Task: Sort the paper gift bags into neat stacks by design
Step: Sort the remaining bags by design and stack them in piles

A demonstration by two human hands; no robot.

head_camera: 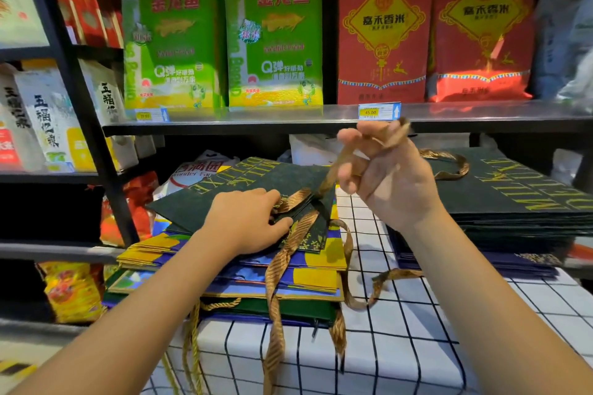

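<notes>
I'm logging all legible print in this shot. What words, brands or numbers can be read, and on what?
"MILK DELUXE": dark green gift bag under the left hand.
"MILK DELUXE": top bag of the right stack.
"金龙鱼", "Q弹": green rice bags.
"嘉禾香米": red rice bags.
"45.00": shelf price tag.
"五福": white bags on the left shelf.
The left price tag and the smaller print are blurred.
The right hand holds a gold ribbon handle.

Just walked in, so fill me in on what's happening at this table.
A person is sorting paper gift bags. The left hand rests on a dark green Milk Deluxe bag atop a mixed pile of blue and yellow bags, fingers at its gold ribbon handles. The right hand is raised, pinching a gold ribbon handle from that bag. A neat stack of matching green bags sits to the right on the checked tablecloth.
</notes>
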